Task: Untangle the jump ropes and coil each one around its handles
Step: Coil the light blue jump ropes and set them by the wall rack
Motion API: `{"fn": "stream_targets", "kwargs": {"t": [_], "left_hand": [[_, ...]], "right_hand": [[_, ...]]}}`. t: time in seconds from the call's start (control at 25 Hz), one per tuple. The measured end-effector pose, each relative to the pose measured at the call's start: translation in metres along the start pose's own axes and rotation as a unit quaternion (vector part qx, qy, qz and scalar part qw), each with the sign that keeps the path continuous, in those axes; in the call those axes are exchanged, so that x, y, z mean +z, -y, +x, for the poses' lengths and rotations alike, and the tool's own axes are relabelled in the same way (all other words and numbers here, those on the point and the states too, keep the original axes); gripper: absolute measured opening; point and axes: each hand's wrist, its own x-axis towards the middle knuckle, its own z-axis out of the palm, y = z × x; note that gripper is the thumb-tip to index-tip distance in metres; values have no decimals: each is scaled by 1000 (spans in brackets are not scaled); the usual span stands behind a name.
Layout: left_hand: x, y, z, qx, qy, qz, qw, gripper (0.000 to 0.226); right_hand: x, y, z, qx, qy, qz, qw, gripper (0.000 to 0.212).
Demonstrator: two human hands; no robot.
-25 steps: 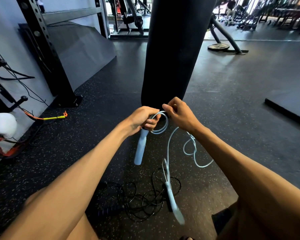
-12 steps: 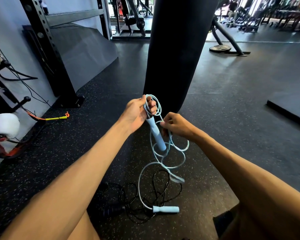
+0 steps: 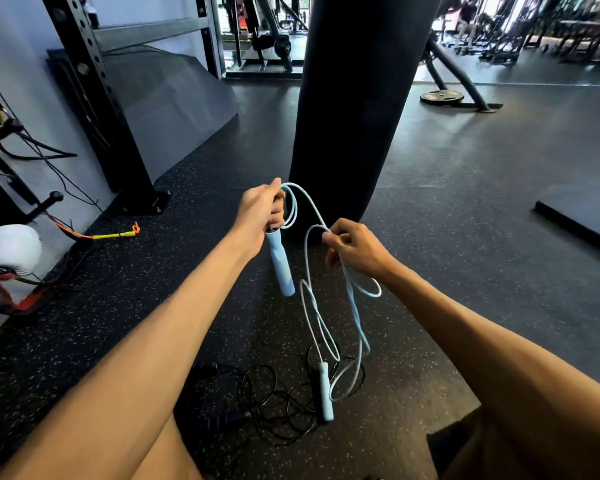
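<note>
Left hand [image 3: 258, 216] and right hand [image 3: 355, 247] now farther apart, blue rope [image 3: 280, 268] between.

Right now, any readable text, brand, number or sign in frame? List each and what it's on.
No text can be read anywhere.
The light blue handle in the left hand: no print shows.
The second light blue handle on the floor: blurred, nothing legible.
The light blue cord pinched by the right hand: bare.
The white boxing glove: no legible mark.
The weight plate: too small to tell.
The punching bag: plain black.
</note>
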Motion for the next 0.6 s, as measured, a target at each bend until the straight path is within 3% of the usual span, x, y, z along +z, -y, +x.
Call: {"fn": "stream_targets", "kwargs": {"t": [0.28, 0.44, 0.6], "left_hand": [[-17, 5, 2, -25, -59, 93, 994, 41], [-29, 33, 10, -77, -111, 84, 987, 41], [-58, 52, 21, -121, -203, 70, 969, 34]], "right_hand": [[-15, 1, 2, -23, -128, -17, 991, 21], [-20, 1, 3, -17, -201, 14, 979, 22], [-33, -5, 2, 14, -256, -34, 966, 21]]}}
